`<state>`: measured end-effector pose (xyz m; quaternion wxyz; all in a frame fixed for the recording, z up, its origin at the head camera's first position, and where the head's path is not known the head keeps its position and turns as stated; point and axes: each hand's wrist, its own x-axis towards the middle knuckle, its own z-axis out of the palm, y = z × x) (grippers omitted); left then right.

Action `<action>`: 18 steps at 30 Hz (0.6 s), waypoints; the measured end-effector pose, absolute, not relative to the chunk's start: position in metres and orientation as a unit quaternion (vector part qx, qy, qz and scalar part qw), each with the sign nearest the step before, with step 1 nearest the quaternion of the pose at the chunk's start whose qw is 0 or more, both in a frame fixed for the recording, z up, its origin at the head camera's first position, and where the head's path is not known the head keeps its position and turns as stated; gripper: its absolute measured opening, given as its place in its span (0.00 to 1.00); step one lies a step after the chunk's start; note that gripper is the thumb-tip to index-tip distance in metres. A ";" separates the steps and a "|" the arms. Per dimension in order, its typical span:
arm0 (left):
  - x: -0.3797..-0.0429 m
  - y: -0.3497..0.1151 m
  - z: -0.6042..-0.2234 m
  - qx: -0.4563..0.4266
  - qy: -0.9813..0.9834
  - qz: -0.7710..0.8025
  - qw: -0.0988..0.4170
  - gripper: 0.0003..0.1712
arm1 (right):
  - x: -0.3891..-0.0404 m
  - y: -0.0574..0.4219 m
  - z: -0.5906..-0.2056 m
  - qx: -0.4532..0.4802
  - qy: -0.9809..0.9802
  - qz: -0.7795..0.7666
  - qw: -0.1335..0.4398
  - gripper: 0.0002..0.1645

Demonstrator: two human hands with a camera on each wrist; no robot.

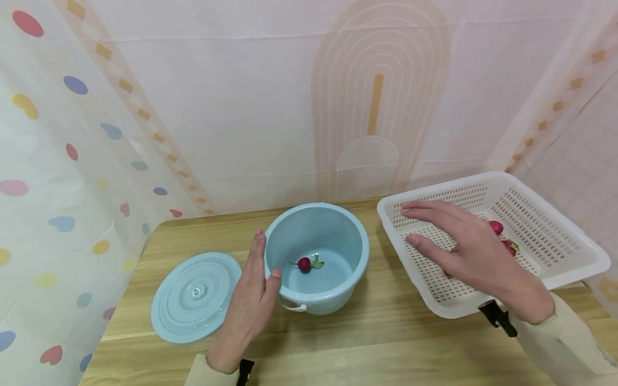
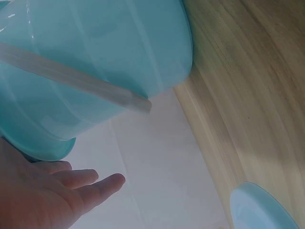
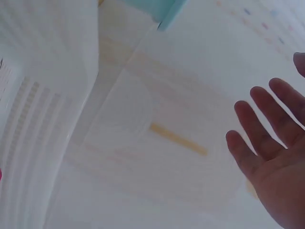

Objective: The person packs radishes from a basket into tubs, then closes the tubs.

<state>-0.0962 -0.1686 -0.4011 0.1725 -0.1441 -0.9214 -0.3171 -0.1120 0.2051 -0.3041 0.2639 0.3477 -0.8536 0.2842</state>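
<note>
A light blue bucket (image 1: 309, 222) stands on the table, and one red radish (image 1: 304, 264) with a green top lies on its floor. My left hand (image 1: 248, 300) is at the bucket's left rim, fingers straight and holding nothing. In the left wrist view, those fingers lie near the rim, below the bucket's pale handle (image 2: 71, 78). Over the white slotted basket (image 1: 449, 186) hovers my right hand (image 1: 468, 252), fingers extended and apart, gripping nothing. Red radishes (image 1: 495, 227) show inside the basket, partly hidden by that hand.
A round light blue lid (image 1: 185, 305) lies flat on the wooden table (image 1: 367, 354), left of the bucket. Behind the table hangs a patterned curtain (image 1: 241, 107), which also covers the left side. The basket's right end reaches the table's right side.
</note>
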 end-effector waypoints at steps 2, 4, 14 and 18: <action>-0.096 -0.169 -0.401 -0.144 -0.922 -0.315 0.173 0.40 | -0.116 0.214 -0.301 0.345 -0.856 0.276 0.269 0.22; -0.096 -0.169 -0.401 -0.145 -0.922 -0.315 0.173 0.40 | -0.120 0.222 -0.299 0.344 -0.857 0.267 0.274 0.22; -0.095 -0.170 -0.402 -0.142 -0.923 -0.313 0.174 0.40 | -0.148 0.258 -0.292 0.356 -0.865 0.246 0.254 0.27; -0.095 -0.170 -0.402 -0.141 -0.923 -0.314 0.173 0.40 | -0.161 0.273 -0.293 0.355 -0.873 0.233 0.239 0.32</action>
